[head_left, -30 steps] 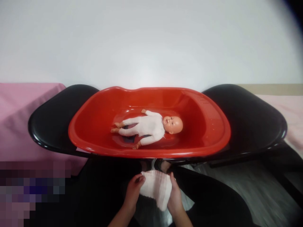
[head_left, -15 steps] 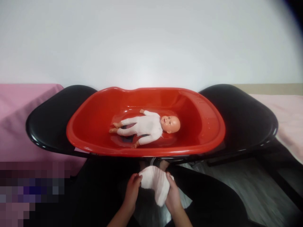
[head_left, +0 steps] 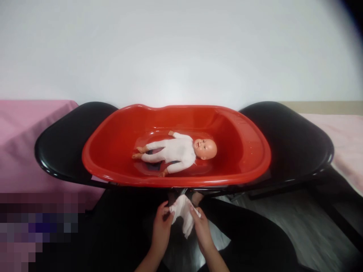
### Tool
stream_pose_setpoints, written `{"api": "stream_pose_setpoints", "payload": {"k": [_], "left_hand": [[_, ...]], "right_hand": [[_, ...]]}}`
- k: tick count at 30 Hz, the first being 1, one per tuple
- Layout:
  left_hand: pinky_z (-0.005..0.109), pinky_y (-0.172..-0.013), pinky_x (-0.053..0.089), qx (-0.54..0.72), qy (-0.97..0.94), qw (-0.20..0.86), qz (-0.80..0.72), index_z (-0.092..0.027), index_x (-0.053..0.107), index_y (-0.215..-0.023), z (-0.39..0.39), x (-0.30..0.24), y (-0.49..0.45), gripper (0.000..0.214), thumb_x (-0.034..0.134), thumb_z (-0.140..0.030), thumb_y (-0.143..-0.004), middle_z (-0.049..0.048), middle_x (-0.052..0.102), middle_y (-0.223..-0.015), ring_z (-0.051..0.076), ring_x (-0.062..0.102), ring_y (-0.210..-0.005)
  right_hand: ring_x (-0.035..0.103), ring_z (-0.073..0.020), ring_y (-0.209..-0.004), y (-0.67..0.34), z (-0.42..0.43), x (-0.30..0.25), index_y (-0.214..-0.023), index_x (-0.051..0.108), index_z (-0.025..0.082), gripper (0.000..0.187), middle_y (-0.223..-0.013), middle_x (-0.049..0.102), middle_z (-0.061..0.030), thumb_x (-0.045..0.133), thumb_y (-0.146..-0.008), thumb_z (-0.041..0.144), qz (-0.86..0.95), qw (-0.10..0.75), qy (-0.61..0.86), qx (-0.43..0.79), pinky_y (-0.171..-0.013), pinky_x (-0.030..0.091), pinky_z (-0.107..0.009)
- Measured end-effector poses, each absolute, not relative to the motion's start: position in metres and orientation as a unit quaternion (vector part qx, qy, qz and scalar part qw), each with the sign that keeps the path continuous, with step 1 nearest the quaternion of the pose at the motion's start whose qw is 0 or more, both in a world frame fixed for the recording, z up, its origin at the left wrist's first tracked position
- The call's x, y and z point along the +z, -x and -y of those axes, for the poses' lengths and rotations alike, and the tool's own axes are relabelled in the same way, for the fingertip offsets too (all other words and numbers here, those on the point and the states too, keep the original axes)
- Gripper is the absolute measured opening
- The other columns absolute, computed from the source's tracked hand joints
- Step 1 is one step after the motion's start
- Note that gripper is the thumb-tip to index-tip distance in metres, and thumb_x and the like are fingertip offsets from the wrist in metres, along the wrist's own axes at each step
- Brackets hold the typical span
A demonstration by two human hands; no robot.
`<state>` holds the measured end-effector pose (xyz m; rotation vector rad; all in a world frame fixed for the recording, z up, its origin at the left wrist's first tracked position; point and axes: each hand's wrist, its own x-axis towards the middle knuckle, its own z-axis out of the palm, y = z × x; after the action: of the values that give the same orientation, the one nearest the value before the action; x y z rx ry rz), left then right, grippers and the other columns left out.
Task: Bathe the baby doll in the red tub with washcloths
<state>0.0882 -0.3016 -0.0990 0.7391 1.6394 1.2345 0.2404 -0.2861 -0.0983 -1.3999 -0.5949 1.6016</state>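
Observation:
A baby doll point(head_left: 178, 151) in a white suit lies on its back in a red plastic tub point(head_left: 244, 166), head to the right. Below the tub's front rim, over my lap, both hands hold a small white cloth point(head_left: 183, 213). My left hand point(head_left: 161, 228) pinches its left edge and my right hand point(head_left: 200, 226) pinches its right edge. The cloth is bunched narrow between them and a corner hangs down.
The tub rests across two glossy black chair seats, the left seat point(head_left: 61, 143) and the right seat point(head_left: 295, 143). A pink covered surface point(head_left: 25, 128) lies at the left and a pale pink one point(head_left: 343, 139) at the right. A white wall stands behind. Grey floor shows at lower right.
My hands have come closer together, and the cloth, spread wide a second ago, is now folded and gathered into a narrower bundle. The doll and tub have not moved.

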Motion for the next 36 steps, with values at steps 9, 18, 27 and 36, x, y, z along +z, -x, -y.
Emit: {"api": "stream_pose_setpoints", "payload": {"k": [9,18,27,36], "left_hand": [[0.034,-0.087,0.047,0.43,-0.388,0.49,-0.651,-0.019,0.069,-0.091,0.305,-0.083,-0.095,0.025,0.059,-0.041,-0.081,0.0063,0.069,-0.095,0.023,0.063,-0.091],[0.032,-0.082,0.048,0.429,-0.445,0.453,-0.643,-0.021,0.07,-0.085,0.305,-0.081,-0.099,0.015,0.063,-0.033,-0.078,0.005,0.067,-0.09,0.022,0.063,-0.089],[0.034,-0.084,0.049,0.412,-0.486,0.433,-0.638,-0.024,0.072,-0.085,0.307,-0.073,-0.103,0.015,0.061,-0.033,-0.081,0.0055,0.067,-0.092,0.022,0.062,-0.09],[0.032,-0.08,0.05,0.43,-0.474,0.423,-0.642,-0.022,0.069,-0.087,0.309,-0.077,-0.102,0.015,0.06,-0.033,-0.082,0.0053,0.066,-0.089,0.021,0.063,-0.086]], "right_hand": [[0.047,-0.0121,-0.064,-0.23,0.285,-0.092,-0.068,0.061,0.016,0.036,-0.065,0.055,0.0018,0.077,-0.068,0.049,0.332,0.435,0.51,0.663,-0.062,0.039,-0.023],[0.057,-0.0168,-0.07,-0.229,0.285,-0.084,-0.071,0.069,0.017,0.038,-0.071,0.065,-0.0021,0.084,-0.056,0.049,0.276,0.441,0.501,0.691,-0.066,0.047,-0.027],[0.058,-0.0147,-0.07,-0.229,0.288,-0.092,-0.08,0.067,0.018,0.033,-0.074,0.065,-0.0011,0.076,-0.07,0.048,0.278,0.437,0.46,0.721,-0.068,0.047,-0.026],[0.057,-0.0155,-0.066,-0.228,0.286,-0.084,-0.08,0.068,0.019,0.041,-0.073,0.066,-0.0021,0.079,-0.062,0.054,0.263,0.447,0.478,0.709,-0.066,0.048,-0.028]]}}
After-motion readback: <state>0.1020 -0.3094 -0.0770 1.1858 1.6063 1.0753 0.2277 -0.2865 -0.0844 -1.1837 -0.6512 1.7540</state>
